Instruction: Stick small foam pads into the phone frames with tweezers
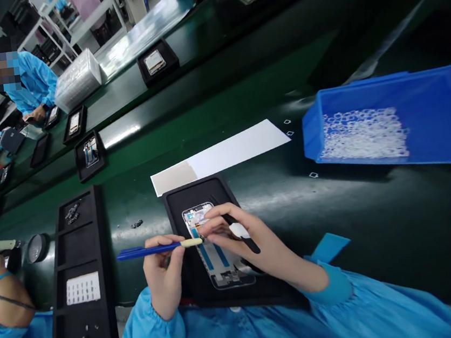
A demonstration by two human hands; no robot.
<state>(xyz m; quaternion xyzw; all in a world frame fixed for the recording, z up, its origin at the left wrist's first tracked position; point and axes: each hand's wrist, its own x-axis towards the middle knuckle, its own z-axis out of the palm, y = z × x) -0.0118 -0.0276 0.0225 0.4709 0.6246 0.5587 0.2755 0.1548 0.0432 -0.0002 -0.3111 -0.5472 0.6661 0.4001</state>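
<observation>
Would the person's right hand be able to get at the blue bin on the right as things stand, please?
Probably yes: the right hand holds a black tool over the phone frame, but only bare green belt lies between it and the blue bin.

dim overall — overhead glare streaks on belt [124, 134], warped edges

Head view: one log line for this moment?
left hand: holds blue pen | right hand: black tool, on phone frame | tray
</observation>
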